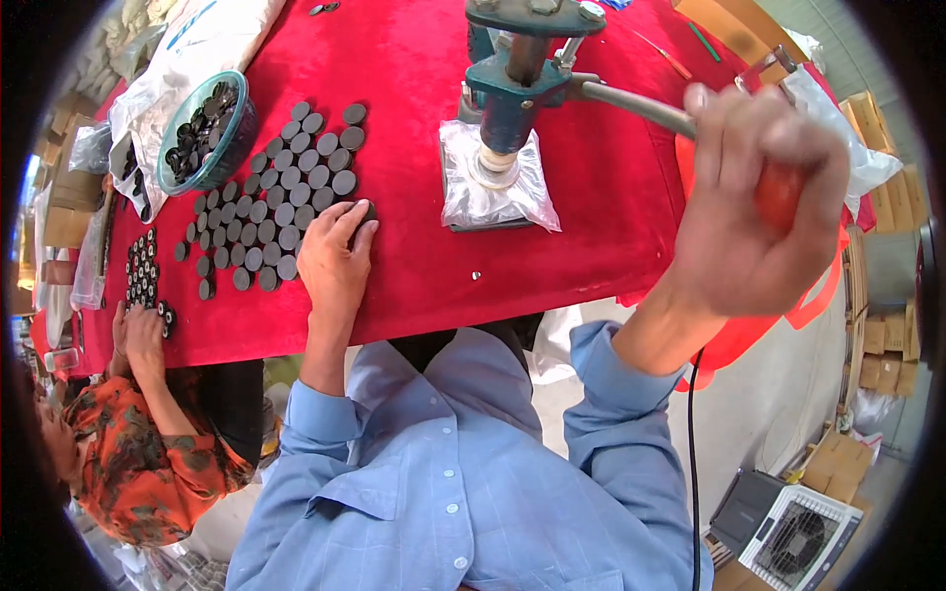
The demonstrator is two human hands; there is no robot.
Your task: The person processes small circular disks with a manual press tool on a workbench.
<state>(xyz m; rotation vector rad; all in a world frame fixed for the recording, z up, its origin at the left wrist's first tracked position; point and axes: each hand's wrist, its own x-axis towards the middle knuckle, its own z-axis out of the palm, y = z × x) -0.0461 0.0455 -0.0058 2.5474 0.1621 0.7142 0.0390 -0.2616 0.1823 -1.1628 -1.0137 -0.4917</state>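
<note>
On the bench (414, 261) stands the press (507, 113), its lever (641, 107) in the closed right hand (749, 217); a mistimed pull could crush the left hand (333, 251), half-curled round a disc (370, 210) beside other discs (291, 177), should it reach under.

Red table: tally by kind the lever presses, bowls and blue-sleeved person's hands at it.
Teal lever press: 1
Teal bowl: 1
Hands: 2 (left hand at a dark disc, right hand around the red handle)
Total: 4
</note>
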